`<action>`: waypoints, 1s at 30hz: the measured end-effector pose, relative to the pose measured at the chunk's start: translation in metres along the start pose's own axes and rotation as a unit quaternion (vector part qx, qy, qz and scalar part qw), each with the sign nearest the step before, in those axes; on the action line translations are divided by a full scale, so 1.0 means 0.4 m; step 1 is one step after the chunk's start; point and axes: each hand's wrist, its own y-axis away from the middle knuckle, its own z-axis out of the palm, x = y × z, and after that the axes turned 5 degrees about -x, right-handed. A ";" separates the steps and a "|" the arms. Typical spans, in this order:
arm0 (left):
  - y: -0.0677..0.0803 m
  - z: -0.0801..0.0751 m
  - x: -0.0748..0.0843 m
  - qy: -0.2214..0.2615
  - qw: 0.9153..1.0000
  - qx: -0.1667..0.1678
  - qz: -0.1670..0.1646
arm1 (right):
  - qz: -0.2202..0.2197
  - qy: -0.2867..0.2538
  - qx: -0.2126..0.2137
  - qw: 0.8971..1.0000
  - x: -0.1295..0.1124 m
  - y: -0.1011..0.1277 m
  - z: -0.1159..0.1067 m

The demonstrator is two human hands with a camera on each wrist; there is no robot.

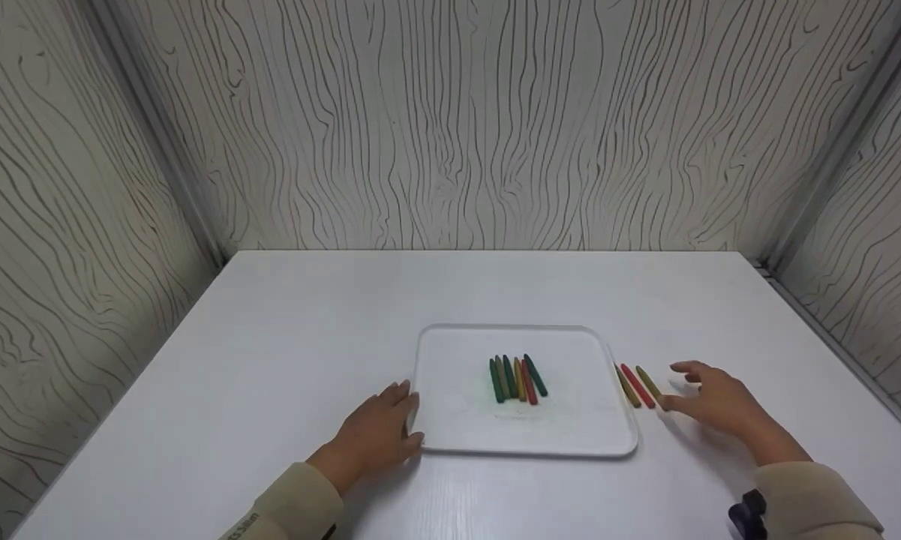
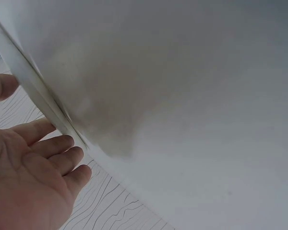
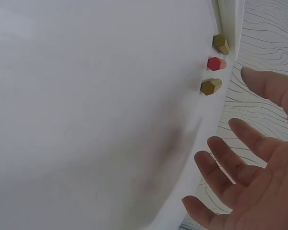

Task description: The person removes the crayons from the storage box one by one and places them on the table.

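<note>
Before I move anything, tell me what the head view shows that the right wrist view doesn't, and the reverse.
Only the head view: the left grip at the left edge of the tray, and six sticks lying together on it.

Only the right wrist view: the flat hexagonal ends of the three loose sticks, and the palm side of the right grip.

Both: those loose sticks, two olive and one red, the right grip, the tray's right edge, the white table and the wood-patterned wall.
</note>
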 end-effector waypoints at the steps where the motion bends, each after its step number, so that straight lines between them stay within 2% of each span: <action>1: 0.000 0.001 -0.001 0.000 1.000 0.001 0.000 | -0.005 0.006 0.003 1.000 -0.002 0.002 -0.003; 12: 0.000 0.003 -0.002 -0.011 1.000 0.010 -0.003 | -0.013 0.046 0.029 0.998 -0.026 0.007 -0.029; 21: 0.002 0.000 -0.002 -0.018 1.000 0.012 0.003 | -0.029 0.045 0.047 0.997 -0.038 0.008 -0.047; 30: -0.006 0.009 -0.001 -0.026 1.000 0.017 0.001 | -0.033 0.037 0.044 0.998 -0.068 0.001 -0.055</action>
